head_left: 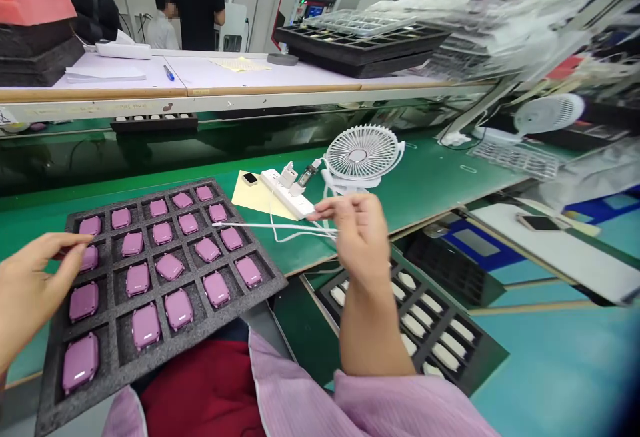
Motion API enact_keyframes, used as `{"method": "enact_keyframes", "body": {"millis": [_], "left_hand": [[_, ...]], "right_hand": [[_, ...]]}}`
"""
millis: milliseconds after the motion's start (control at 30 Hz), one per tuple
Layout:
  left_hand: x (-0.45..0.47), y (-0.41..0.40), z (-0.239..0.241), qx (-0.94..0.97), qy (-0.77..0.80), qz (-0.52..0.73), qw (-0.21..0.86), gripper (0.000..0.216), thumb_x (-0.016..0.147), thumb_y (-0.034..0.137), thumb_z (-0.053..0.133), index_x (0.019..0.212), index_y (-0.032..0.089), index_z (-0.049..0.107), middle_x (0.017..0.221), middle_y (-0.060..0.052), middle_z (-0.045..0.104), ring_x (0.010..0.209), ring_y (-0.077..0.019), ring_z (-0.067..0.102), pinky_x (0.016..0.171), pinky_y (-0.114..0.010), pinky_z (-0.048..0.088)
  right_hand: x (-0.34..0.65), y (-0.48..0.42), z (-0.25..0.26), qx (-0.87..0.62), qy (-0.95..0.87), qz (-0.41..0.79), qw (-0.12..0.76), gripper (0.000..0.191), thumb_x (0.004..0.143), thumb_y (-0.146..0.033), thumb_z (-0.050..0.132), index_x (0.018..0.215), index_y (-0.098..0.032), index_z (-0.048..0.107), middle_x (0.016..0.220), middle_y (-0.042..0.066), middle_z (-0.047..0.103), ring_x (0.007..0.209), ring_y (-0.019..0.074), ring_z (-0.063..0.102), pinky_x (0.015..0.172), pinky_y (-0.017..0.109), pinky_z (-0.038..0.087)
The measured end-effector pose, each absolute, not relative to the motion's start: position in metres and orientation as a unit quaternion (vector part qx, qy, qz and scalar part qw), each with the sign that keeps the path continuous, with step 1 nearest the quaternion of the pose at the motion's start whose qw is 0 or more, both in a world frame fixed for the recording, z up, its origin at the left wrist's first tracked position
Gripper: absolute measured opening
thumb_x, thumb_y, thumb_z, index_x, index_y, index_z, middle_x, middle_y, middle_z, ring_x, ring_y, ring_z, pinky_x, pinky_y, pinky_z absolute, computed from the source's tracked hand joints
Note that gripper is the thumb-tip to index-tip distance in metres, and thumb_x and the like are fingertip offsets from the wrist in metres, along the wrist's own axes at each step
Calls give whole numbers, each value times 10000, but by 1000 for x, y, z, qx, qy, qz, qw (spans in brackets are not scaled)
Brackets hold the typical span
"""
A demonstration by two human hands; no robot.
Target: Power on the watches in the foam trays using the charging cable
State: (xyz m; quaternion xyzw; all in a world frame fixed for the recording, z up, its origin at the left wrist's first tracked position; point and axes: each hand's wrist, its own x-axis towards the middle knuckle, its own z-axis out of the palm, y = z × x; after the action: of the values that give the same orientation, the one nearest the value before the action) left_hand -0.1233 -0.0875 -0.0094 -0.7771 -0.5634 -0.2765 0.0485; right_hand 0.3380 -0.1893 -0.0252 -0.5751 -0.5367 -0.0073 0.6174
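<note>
Fig. 1. A white cable (pixel 260 225) held beside a foam tray (pixel 117 357) of pink devices (pixel 145 325).

The right hand (pixel 361 240) pinches the cable right of the tray; the left hand (pixel 40 277) hangs half-open at the tray's edge. A hard tug could drag the power strip (pixel 287 193); a careless left hand could dislodge devices.

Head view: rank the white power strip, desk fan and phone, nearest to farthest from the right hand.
From the right hand, which pinches a white cable:
1. white power strip: just left of the hand, on the green mat
2. white desk fan: straight ahead of the hand, on the mat
3. phone: far right, lying on a white board
</note>
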Motion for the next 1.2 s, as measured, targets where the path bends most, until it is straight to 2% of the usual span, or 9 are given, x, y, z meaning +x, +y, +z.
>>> {"method": "enact_keyframes", "body": {"millis": [233, 433, 533, 600, 700, 767, 867, 1067, 1200], "left_hand": [[-44, -102, -11, -887, -386, -243, -70, 450, 966, 557, 468, 1224, 239, 656, 1244, -71, 676, 1098, -260, 667, 961, -390, 558], [47, -89, 1, -961, -198, -191, -25, 578, 940, 171, 531, 1505, 252, 433, 1582, -135, 400, 1460, -349, 345, 1163, -562, 362], [76, -82, 9, -979, -173, -68, -80, 342, 957, 139, 469, 1203, 239, 684, 1094, -95, 730, 1088, -262, 650, 1053, -460, 451], [80, -83, 15, -962, -222, -48, -151, 294, 973, 176, 433, 1068, 220, 708, 811, -49, 716, 803, -204, 671, 869, -351, 503], [73, -92, 30, -891, -314, -156, -290, 264, 993, 320, 413, 1001, 199, 648, 763, -15, 665, 671, -168, 609, 615, -255, 442], [67, -103, 45, -853, -320, -204, -359, 281, 986, 403, 422, 909, 196, 595, 722, 11, 611, 621, -146, 554, 542, -234, 399], [60, -126, 62, -856, -278, -216, -377, 261, 991, 382, 419, 897, 204, 584, 752, 22, 605, 638, -131, 541, 561, -228, 418], [44, -162, 60, -911, -202, -225, -280, 187, 976, 264, 485, 1030, 273, 664, 955, -5, 665, 819, -142, 627, 700, -220, 493], [33, -160, 53, -889, -274, -225, -289, 222, 963, 380, 501, 1044, 278, 681, 859, 1, 706, 709, -154, 648, 588, -229, 468]], "right_hand": [[286, -172, -28, -407, -507, 224, 726, 312, 1015, -472, 626, 882, -232, 477, 722, -44, 535, 589, 128, 532, 594, 263, 462], [269, -209, 13, -335, -540, 279, 720, 182, 1035, -363, 585, 905, -263, 505, 625, -76, 306, 423, 108, 242, 454, 231, 312], [288, -232, 25, -353, -558, 177, 730, 116, 1059, -345, 532, 976, -299, 599, 612, -69, 264, 393, 116, 212, 420, 245, 305], [301, -243, 26, -351, -583, 121, 722, 125, 1056, -338, 550, 997, -315, 657, 626, -47, 336, 406, 122, 311, 425, 253, 352], [306, -248, 19, -377, -670, 70, 636, 123, 1037, -283, 592, 977, -288, 699, 932, 59, 627, 861, 232, 670, 732, 392, 579], [296, -243, 10, -410, -745, 45, 525, 114, 1025, -220, 591, 996, -257, 694, 1350, 102, 579, 1331, 342, 509, 1050, 573, 476], [268, -230, -1, -411, -809, -10, 420, 135, 1007, -132, 568, 1037, -218, 667, 1596, 109, 335, 1499, 394, 241, 1163, 688, 291], [234, -221, -8, -383, -781, -62, 489, 158, 1026, -126, 536, 1069, -210, 663, 1023, 82, 558, 954, 209, 608, 814, 360, 587], [230, -226, -9, -404, -766, -78, 494, 232, 1013, -95, 556, 1163, -239, 659, 840, 21, 485, 728, 152, 546, 572, 247, 497]]}}
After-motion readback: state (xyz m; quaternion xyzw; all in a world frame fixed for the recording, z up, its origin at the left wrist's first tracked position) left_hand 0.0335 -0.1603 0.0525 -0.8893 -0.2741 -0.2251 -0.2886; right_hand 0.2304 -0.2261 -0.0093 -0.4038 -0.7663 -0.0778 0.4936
